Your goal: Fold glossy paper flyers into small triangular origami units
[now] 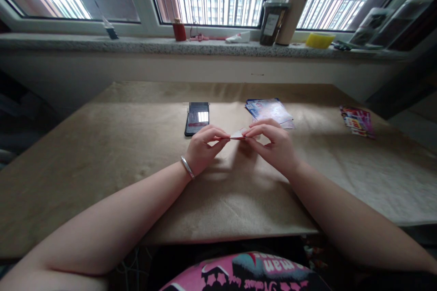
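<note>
Over the middle of the brown table point(102, 159), my left hand point(203, 148) and my right hand point(273, 145) pinch the two ends of a small folded piece of paper point(237, 134), white with a red edge. Both hands have their fingers closed on it, just above the tabletop. A silver bangle circles my left wrist. A dark phone point(197, 118) with a lit screen lies just beyond my left hand. A stack of blue and white printed sheets point(269, 111) lies just beyond my right hand.
A pink printed packet point(357, 120) lies at the table's far right. The stone windowsill point(136, 45) behind holds a red cup point(179, 31), a dark jar point(273, 22), a yellow box point(320, 40) and other items. Windows with railings lie beyond.
</note>
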Motion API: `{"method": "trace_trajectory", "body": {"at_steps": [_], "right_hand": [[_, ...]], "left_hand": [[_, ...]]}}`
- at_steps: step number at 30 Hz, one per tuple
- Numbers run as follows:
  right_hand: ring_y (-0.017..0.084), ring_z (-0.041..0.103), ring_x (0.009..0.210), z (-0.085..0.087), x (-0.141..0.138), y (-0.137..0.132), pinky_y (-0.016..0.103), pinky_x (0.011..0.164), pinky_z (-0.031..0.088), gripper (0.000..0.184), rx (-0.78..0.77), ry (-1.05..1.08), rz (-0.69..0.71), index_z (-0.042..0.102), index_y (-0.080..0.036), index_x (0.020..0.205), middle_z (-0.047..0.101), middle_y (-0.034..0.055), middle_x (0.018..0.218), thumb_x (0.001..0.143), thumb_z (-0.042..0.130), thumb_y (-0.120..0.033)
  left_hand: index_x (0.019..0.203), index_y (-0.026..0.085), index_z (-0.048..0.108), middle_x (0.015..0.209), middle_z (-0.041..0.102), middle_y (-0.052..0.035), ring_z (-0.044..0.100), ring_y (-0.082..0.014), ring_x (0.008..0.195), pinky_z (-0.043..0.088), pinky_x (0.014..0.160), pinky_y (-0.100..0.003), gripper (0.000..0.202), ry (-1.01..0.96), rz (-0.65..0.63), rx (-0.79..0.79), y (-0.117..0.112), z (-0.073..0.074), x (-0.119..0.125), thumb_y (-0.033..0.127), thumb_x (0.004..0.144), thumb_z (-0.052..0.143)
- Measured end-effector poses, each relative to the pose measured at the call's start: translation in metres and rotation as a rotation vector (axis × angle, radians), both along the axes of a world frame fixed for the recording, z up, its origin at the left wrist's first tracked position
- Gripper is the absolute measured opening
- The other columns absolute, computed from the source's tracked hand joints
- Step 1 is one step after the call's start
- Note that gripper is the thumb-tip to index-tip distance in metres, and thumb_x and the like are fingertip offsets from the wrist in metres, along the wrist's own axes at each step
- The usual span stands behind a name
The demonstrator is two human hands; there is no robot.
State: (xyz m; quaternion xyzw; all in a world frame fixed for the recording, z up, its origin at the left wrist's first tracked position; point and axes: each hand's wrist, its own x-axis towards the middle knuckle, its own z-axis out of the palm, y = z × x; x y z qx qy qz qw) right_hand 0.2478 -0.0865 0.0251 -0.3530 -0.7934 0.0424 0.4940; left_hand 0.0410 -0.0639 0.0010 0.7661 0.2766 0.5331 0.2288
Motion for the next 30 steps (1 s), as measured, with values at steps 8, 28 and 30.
{"method": "trace_trajectory", "body": {"at_steps": [8, 28, 30], "right_hand": [[0.019, 0.061, 0.087, 0.0002, -0.0008, -0.0007, 0.037, 0.079, 0.052, 0.006, -0.020, -0.017, -0.054, 0.065, -0.023, 0.081, 0.069, 0.0035, 0.082, 0.079, 0.062, -0.018], [0.017, 0.062, 0.082, -0.0036, -0.0080, -0.0050, 0.032, 0.076, 0.051, 0.010, -0.037, -0.103, 0.023, 0.063, -0.025, 0.080, 0.069, 0.0003, 0.078, 0.076, 0.060, -0.016], [0.017, 0.061, 0.080, -0.0037, -0.0098, -0.0059, 0.032, 0.075, 0.051, 0.010, -0.057, -0.104, 0.008, 0.062, -0.024, 0.078, 0.068, 0.0003, 0.076, 0.076, 0.059, -0.015]], "left_hand": [[0.079, 0.017, 0.063, 0.081, 0.059, -0.0022, 0.058, -0.0099, 0.074, 0.057, 0.063, -0.021, 0.004, 0.007, 0.000, -0.052, -0.0013, 0.0004, 0.0007, 0.020, 0.081, 0.062], [0.072, 0.020, 0.061, 0.075, 0.064, -0.0005, 0.056, -0.0138, 0.071, 0.041, 0.071, -0.029, 0.012, 0.382, 0.155, 0.330, -0.0012, 0.0033, 0.0033, 0.025, 0.083, 0.059], [0.071, 0.020, 0.061, 0.074, 0.063, -0.0005, 0.055, -0.0139, 0.070, 0.041, 0.070, -0.028, 0.011, 0.376, 0.145, 0.343, -0.0001, 0.0025, 0.0034, 0.023, 0.081, 0.061]]}}
